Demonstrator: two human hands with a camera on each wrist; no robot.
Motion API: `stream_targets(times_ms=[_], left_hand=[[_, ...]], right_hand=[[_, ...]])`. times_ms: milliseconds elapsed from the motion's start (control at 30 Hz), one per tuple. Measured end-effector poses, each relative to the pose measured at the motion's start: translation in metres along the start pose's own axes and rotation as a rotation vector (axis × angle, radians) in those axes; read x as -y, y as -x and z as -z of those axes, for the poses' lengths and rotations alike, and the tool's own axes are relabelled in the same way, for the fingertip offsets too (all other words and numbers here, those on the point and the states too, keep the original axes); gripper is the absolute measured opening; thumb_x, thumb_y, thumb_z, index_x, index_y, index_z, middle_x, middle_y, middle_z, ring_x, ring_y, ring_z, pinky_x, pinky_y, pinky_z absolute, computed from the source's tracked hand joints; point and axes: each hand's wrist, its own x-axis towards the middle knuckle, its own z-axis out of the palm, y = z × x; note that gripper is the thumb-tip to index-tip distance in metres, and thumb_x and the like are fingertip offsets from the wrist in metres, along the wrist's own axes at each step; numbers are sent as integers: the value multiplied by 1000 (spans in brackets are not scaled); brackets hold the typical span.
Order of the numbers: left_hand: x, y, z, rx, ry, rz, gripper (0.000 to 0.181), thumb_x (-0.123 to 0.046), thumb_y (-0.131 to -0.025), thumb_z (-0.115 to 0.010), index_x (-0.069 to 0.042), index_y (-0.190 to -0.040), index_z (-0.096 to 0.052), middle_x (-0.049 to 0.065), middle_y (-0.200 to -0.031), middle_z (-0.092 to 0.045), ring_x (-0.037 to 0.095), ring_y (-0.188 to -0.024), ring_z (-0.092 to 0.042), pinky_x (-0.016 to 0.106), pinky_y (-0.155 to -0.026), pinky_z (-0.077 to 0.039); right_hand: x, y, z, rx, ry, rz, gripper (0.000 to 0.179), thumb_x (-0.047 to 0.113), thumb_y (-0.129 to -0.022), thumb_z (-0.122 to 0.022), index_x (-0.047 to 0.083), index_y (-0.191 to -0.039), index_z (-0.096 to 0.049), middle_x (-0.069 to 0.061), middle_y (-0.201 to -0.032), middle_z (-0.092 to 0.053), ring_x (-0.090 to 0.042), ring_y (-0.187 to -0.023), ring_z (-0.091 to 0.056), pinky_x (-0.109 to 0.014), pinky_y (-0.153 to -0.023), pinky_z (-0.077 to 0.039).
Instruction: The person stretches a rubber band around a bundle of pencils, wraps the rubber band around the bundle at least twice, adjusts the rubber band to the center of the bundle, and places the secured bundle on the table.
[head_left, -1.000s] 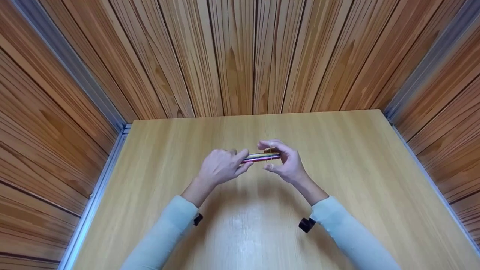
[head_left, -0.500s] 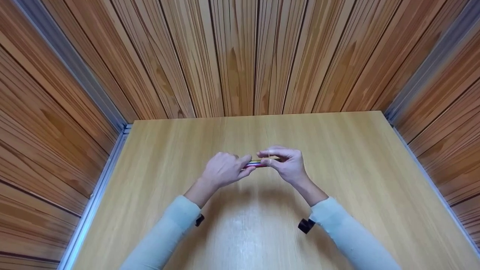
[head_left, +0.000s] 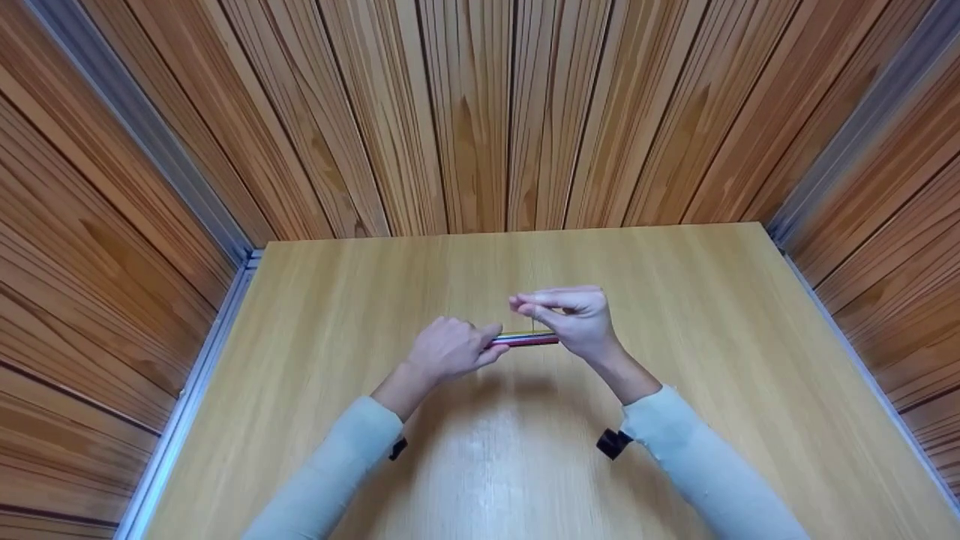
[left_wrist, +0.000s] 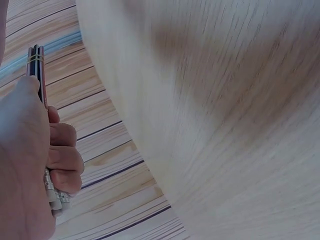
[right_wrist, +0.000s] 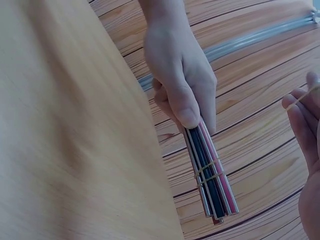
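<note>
A bundle of colored pencils (head_left: 529,340) is held level above the table by my left hand (head_left: 450,349), fingers curled around one end. In the left wrist view, white eraser tips (left_wrist: 56,202) poke out below the fist. A thin yellowish rubber band (right_wrist: 209,176) circles the pencils toward their free end, crossing them more than once in the right wrist view. My right hand (head_left: 577,319) is just above that free end, thumb and fingertips together. A strand of the band runs from its fingers (right_wrist: 300,120), stretched away from the bundle.
The wooden table (head_left: 337,285) lies beneath both hands, with their shadows on it. Wood-plank walls (head_left: 480,112) and metal rails (head_left: 187,390) border it. A small black camera (head_left: 613,444) sits by the right wrist.
My right hand's fingers, spread around the pencils' free end with the band stretched between them, have come together and drawn the strand up. The bundle has shifted slightly toward me.
</note>
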Motion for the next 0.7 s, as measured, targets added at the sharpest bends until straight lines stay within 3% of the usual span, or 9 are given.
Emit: stream_targets(times_ms=[100,167,433,567,700], left_hand=[[4,-1,-1,-11,6,18,39,-49,-118,-54,-11,-115,-65,-6,-67,-39,10,-54,-31,22,-52,-23],[8,-1,-2,-29,14,39,39,-48,-118,-54,-11,-116,-65,-6,-68,-39,10,-54,-31,22,-52,-23],[28,-2,5,-108,61,180,37,-45,-119,-55,-9,-122,-63,-3,-70,-43,14,-58,-39,25,-55,-28],[31,-2,10,-133,108,222,39,-46,-119,-53,-8,-125,-63,-2,-71,-43,16,-59,-40,28,-56,-30],[29,-4,12,-162,199,261,38,-46,-119,-52,-9,-121,-61,-2,-72,-41,17,-59,-39,28,-56,-29]], right_hand=[[3,5,-1,29,0,0,13,-12,-99,-75,-16,-109,-81,-9,-116,-85,-12,-111,-85,-28,-95,-66],[5,8,-3,49,23,18,17,-1,-103,-75,-15,-110,-81,-8,-118,-85,-12,-114,-85,-28,-96,-66],[8,15,-12,94,95,204,31,16,-114,-66,-10,-120,-82,-16,-126,-83,-21,-124,-82,-33,-108,-63],[8,17,-14,56,178,244,37,21,-114,-66,-11,-122,-81,-18,-129,-82,-22,-131,-79,-33,-111,-61],[10,20,-16,-29,218,208,50,34,-113,-67,-13,-126,-78,-15,-138,-80,-20,-138,-75,-33,-115,-59]])
